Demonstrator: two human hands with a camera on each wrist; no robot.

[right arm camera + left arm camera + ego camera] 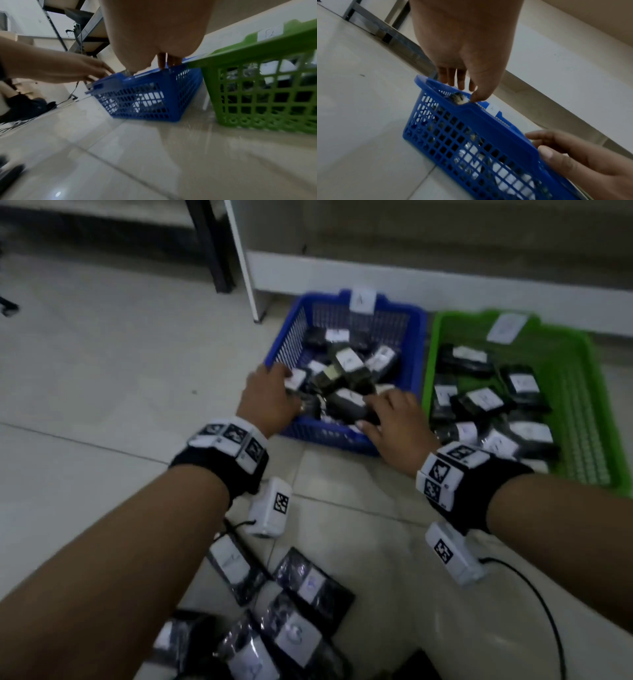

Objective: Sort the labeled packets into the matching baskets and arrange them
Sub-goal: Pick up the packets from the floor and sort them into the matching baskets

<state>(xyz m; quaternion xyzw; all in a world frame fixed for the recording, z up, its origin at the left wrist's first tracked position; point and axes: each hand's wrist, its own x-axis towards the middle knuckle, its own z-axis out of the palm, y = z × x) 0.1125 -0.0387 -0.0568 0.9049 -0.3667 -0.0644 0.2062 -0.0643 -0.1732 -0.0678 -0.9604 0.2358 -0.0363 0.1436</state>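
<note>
- Left hand [270, 397] reaches over the near-left corner of the blue basket [416, 344]; its fingers hang fairly straight with tips among the packets, and the wrist view shows no clear grip.
- Right hand [394, 422] lies over the near rim, fingers spread flat on a packet [346, 402]; nothing pinched.
- The hands stand apart, one at each end of the heap.
- The step looks like arranging: the blue basket's packets lie jumbled and tilted. Better to press them flat, labels up, and square them in rows without tipping the basket.
- The green basket [592, 392], touching the blue one's right side, holds packets lying flatter.
- Unsorted packets [308, 587] wait on the floor [102, 364] near the forearms.
</note>
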